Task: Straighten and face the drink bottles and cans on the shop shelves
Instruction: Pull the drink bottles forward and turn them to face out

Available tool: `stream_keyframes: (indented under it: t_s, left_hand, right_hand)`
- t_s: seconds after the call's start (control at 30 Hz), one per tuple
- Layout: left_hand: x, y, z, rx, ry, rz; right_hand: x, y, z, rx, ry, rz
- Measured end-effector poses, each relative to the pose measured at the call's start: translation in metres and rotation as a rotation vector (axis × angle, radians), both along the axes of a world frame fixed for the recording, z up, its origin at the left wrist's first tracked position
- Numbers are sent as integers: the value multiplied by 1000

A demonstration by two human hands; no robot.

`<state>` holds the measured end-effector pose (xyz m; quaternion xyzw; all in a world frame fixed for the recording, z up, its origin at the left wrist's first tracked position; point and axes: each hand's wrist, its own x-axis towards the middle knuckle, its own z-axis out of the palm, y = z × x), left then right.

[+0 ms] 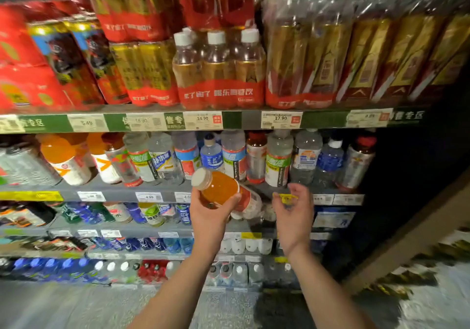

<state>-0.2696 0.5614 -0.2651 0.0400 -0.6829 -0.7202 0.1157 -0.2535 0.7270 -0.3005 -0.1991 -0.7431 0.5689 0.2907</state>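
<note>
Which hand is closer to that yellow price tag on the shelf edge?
Right. The right hand hangs directly at the yellow price tag; the left hand is off to its left, gripping the orange bottle.

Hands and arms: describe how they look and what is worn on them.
Two bare forearms rise from the bottom edge of the head view. No sleeves show; both arms are uncovered up to the frame edge. The left hand and right hand wear no gloves. No watch, bracelet or ring can be seen on them.

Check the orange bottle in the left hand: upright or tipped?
Tipped. The orange bottle lies slanted in the left hand, white cap up-left, base down-right, off the shelf.
</note>
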Motion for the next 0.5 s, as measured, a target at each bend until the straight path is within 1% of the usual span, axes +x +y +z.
stream_keyframes:
  t_s: [0.23,0.5]
  left_hand:
    - [-8,-89,1,25,35,65]
    - [-32,-246,-6,39,3,116]
  right_hand:
    - [-19,-93,19,-43,28,148]
    - [-55,-240,15,-28,-48,221]
